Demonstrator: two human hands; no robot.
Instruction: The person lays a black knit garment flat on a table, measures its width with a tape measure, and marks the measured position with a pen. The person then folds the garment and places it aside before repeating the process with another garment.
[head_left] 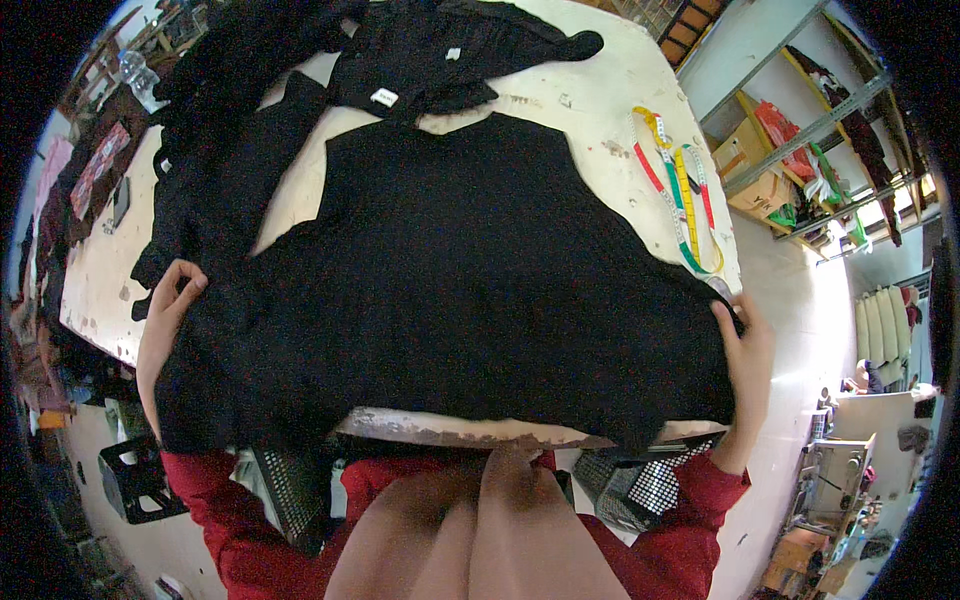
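A wide black garment lies spread across the pale table in front of me, its lower edge hanging over the table's near rim. At its left side my left hand is closed, thumb and fingertips pinching the dark cloth. My right hand grips the garment's right edge between thumb and fingers. The cloth between the two hands is fairly flat, with loose folds at the left. Its exact kind cannot be made out.
More black garments with small white labels are heaped at the table's far left. A coiled multicoloured tape measure lies at the right on the worn table. A black crate stands below left; shelves with boxes rise at right.
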